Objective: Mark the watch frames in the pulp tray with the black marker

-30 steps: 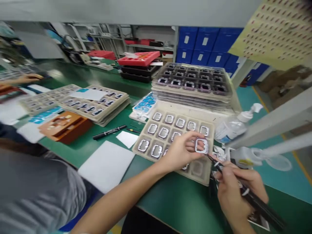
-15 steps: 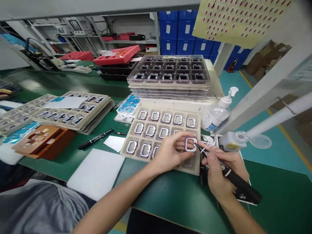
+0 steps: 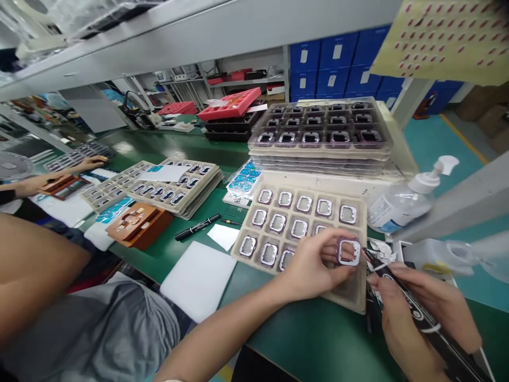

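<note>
At the desk's [image 3: 310,334] near edge lies a white pad [image 3: 199,278]; right of it, a compartmented tray [image 3: 350,293]. Above the tray, near its right edge, the left hand [image 3: 312,270] pinches a silvery frame [image 3: 350,262]. Beyond that edge, the right hand [image 3: 407,334] grips a black marker [image 3: 417,313], tip just beside the frame.

A clear pump bottle [image 3: 397,207] with a white top stands at the right of the tabletop [image 3: 314,339], and a squat translucent bottle [image 3: 441,258] stands near it. A yellow sheet [image 3: 445,45] with rows of red marks hangs at the upper right. Farther back, blue boxes [image 3: 333,58] with white labels are stacked beside a metal shelf [image 3: 286,71]. A red tray [image 3: 233,103] lies tilted on black trays [image 3: 230,131]. To the left sit an orange-brown block [image 3: 137,223], a white pad [image 3: 199,278] and, near the pad, a small white paper [image 3: 223,236].
</note>
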`<state>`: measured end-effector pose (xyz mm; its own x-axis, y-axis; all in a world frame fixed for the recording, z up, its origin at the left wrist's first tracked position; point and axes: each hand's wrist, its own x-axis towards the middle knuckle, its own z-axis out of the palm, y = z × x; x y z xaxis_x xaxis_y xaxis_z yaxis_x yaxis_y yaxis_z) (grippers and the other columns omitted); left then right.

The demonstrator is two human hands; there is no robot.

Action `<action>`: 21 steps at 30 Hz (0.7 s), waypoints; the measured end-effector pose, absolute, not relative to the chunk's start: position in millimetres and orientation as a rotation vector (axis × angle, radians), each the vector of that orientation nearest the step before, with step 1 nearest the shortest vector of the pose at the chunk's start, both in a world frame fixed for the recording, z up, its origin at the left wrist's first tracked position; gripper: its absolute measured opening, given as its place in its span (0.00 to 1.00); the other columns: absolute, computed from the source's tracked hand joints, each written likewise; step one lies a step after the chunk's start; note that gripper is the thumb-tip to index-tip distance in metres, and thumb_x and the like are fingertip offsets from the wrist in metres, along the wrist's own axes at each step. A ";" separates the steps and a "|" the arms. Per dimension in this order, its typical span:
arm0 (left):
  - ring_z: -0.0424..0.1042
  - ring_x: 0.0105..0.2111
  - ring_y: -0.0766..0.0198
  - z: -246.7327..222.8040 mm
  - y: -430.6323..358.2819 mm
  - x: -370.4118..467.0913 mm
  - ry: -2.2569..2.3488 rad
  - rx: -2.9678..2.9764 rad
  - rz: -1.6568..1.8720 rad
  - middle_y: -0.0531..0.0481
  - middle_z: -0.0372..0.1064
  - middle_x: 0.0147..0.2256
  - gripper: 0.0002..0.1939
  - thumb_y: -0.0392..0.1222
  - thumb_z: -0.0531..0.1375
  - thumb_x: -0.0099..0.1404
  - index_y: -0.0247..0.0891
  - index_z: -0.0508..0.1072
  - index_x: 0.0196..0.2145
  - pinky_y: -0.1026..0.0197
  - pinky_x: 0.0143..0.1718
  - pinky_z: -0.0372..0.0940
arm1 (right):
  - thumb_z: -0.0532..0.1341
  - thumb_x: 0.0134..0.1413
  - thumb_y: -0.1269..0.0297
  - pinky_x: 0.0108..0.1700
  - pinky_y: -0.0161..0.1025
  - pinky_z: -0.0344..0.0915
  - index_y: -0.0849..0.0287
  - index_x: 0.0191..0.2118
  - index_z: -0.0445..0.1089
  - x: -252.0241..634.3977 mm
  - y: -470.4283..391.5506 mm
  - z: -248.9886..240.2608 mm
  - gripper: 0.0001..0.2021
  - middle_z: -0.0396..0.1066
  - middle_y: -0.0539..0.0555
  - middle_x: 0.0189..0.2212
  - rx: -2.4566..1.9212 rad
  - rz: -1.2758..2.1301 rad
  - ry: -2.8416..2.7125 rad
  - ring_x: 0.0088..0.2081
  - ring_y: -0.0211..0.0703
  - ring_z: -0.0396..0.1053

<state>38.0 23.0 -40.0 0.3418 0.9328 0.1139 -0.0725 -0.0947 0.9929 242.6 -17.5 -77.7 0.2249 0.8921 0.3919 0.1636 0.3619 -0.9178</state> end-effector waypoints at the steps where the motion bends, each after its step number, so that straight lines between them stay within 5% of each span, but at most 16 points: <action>1: 0.84 0.48 0.54 -40.8 23.7 37.6 0.853 1.389 1.046 0.39 0.81 0.47 0.28 0.32 0.74 0.62 0.34 0.75 0.59 0.56 0.51 0.81 | 0.79 0.59 0.50 0.43 0.39 0.85 0.55 0.42 0.79 241.8 -17.5 -76.8 0.17 0.82 0.59 0.36 -1.099 0.695 -1.279 0.32 0.50 0.83; 9: 0.83 0.46 0.54 -31.4 29.3 29.5 0.887 1.343 0.952 0.41 0.80 0.45 0.29 0.37 0.75 0.62 0.34 0.76 0.59 0.56 0.51 0.80 | 0.76 0.60 0.47 0.58 0.55 0.82 0.54 0.40 0.74 216.6 -28.0 -69.0 0.18 0.81 0.60 0.42 -1.211 0.617 -1.046 0.32 0.51 0.80; 15: 0.84 0.45 0.56 -26.7 34.8 18.1 0.982 1.298 0.939 0.44 0.81 0.46 0.29 0.38 0.77 0.62 0.37 0.77 0.59 0.58 0.50 0.79 | 0.72 0.65 0.65 0.55 0.55 0.84 0.54 0.43 0.75 222.2 -17.1 -77.8 0.06 0.83 0.59 0.44 -1.020 0.756 -1.278 0.48 0.59 0.85; 21: 0.83 0.50 0.59 -35.1 36.0 13.1 1.014 1.248 0.960 0.45 0.82 0.48 0.23 0.30 0.71 0.68 0.38 0.76 0.59 0.63 0.53 0.78 | 0.67 0.70 0.75 0.60 0.53 0.81 0.55 0.45 0.68 198.8 -18.8 -62.2 0.09 0.78 0.54 0.43 -1.004 0.855 -1.184 0.58 0.57 0.81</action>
<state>13.1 36.0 -35.1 0.2784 0.9576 -0.0738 -0.0210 0.0829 0.9963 198.8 -18.8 -62.2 0.1857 0.9268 0.3265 -0.0183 0.3355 -0.9419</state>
